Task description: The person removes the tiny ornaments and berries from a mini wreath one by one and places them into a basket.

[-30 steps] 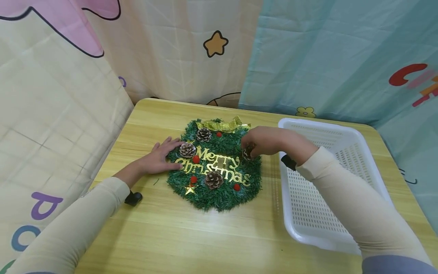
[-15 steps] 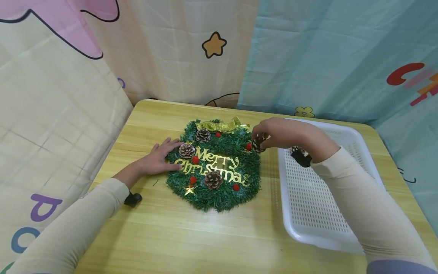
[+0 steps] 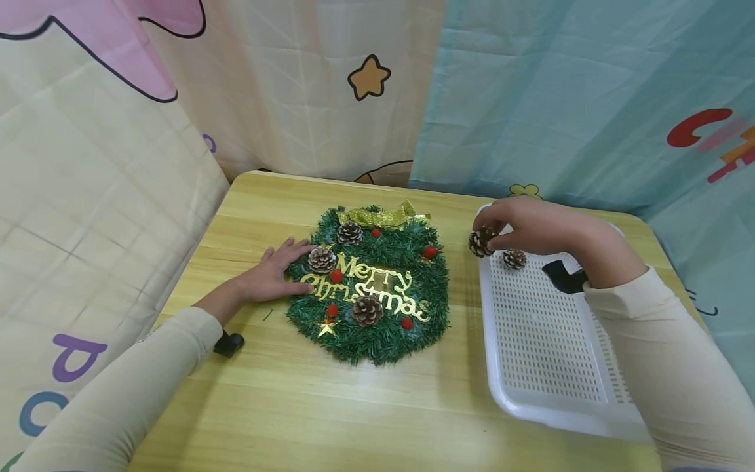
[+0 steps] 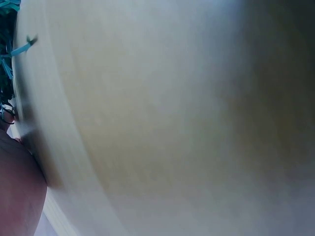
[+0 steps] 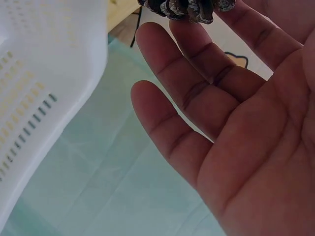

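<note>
In the head view a green tinsel wreath [image 3: 366,344] lies on the table, bearing gold "Merry Christmas" lettering, red balls, a gold star, a gold ribbon and pinecones. My left hand [image 3: 274,272] rests on its left edge with spread fingers, near one wreath pinecone [image 3: 322,259]. Over the near-left rim of a white basket [image 3: 492,341], my right hand [image 3: 525,226] pinches a pinecone [image 3: 482,242] between fingers and thumb. Another pinecone [image 3: 515,259] sits inside the basket. From the right wrist view, the held pinecone [image 5: 189,9] shows only at the top edge, by the fingertips.
The wooden table [image 3: 354,419] carries the wreath at its middle and the basket at its right. Printed curtains [image 3: 295,85] hang close behind the far edge. A small green scrap [image 3: 267,314] lies left of the wreath.
My right hand has lifted a pinecone off the wreath's right side and carried it rightward to the basket, uncovering a red ball. The left hand stays in place.
</note>
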`<state>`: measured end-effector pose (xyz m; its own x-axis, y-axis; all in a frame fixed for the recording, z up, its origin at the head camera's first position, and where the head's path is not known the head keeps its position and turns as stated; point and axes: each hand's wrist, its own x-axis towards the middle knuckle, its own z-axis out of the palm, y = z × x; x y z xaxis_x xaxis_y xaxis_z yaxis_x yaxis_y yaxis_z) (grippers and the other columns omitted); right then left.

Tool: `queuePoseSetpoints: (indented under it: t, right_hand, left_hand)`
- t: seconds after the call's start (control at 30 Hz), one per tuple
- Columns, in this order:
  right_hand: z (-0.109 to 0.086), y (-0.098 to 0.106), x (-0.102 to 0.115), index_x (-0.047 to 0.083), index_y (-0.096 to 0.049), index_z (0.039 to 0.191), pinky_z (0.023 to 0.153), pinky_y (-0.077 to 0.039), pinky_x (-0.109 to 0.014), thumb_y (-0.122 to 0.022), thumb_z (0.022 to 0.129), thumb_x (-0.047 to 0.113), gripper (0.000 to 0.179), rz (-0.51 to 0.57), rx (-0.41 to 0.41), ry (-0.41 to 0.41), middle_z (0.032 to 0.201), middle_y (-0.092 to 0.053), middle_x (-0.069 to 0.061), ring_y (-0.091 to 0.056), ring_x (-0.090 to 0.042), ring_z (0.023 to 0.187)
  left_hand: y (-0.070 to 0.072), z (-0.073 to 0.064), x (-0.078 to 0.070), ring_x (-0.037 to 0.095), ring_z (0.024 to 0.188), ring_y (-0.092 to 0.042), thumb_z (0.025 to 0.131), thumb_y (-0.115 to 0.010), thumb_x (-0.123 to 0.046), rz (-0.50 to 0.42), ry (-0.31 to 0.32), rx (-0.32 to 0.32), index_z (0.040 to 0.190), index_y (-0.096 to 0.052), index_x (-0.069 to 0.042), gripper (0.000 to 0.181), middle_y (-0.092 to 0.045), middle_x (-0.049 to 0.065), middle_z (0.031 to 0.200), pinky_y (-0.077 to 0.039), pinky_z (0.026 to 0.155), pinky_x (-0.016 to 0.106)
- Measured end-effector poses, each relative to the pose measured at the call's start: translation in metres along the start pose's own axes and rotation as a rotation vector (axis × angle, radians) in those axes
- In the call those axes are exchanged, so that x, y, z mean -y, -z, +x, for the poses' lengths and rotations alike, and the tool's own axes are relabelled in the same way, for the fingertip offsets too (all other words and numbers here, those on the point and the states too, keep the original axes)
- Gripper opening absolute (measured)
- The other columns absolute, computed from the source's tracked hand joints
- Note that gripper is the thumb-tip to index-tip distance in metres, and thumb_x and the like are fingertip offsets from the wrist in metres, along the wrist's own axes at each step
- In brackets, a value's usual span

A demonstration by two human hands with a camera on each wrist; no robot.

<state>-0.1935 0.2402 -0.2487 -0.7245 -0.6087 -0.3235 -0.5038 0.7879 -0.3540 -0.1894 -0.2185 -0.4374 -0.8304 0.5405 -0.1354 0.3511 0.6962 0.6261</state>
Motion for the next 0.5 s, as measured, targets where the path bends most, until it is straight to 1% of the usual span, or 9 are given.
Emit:
queuePoseSetpoints:
  t: [0.17, 0.3, 0.4, 0.5]
  right_hand:
    - [-0.013, -0.004, -0.014, 0.009, -0.065, 0.125, 0.091, -0.050, -0.049, -0.068, 0.094, 0.008, 0.032, 0.009, -0.009, -0.012, 0.122, -0.063, -0.005, -0.063, -0.027, 0.110]
    - [-0.022, -0.006, -0.024, 0.011, -0.065, 0.125, 0.089, -0.050, -0.048, -0.068, 0.094, 0.010, 0.031, 0.002, -0.015, -0.050, 0.123, -0.064, -0.005, -0.063, -0.026, 0.109]
    - [-0.030, -0.008, -0.032, 0.014, -0.067, 0.121, 0.087, -0.051, -0.046, -0.069, 0.093, 0.011, 0.028, -0.006, -0.023, -0.066, 0.118, -0.065, -0.002, -0.063, -0.022, 0.105]
    - [-0.038, -0.013, -0.041, 0.013, -0.069, 0.118, 0.086, -0.051, -0.046, -0.070, 0.093, 0.011, 0.026, -0.012, -0.042, -0.073, 0.115, -0.066, 0.000, -0.063, -0.020, 0.103]
  left_hand:
    - [0.001, 0.000, -0.001, 0.036, 0.150, 0.006, 0.091, -0.069, -0.047, 0.002, -0.003, 0.002, 0.159, -0.026, -0.017, 0.086, -0.012, 0.013, 0.165, 0.009, 0.113, 0.065]
    - [0.001, 0.000, -0.002, 0.036, 0.150, 0.006, 0.091, -0.069, -0.047, 0.003, -0.003, 0.003, 0.158, -0.026, -0.016, 0.086, -0.012, 0.014, 0.165, 0.009, 0.113, 0.065]
    - [0.001, -0.001, -0.002, 0.036, 0.150, 0.006, 0.090, -0.069, -0.047, 0.003, -0.003, 0.001, 0.158, -0.026, -0.016, 0.086, -0.012, 0.014, 0.165, 0.008, 0.113, 0.065]
    - [0.001, -0.001, -0.002, 0.036, 0.150, 0.005, 0.090, -0.069, -0.048, 0.005, -0.003, -0.001, 0.158, -0.026, -0.016, 0.086, -0.012, 0.014, 0.165, 0.008, 0.113, 0.065]
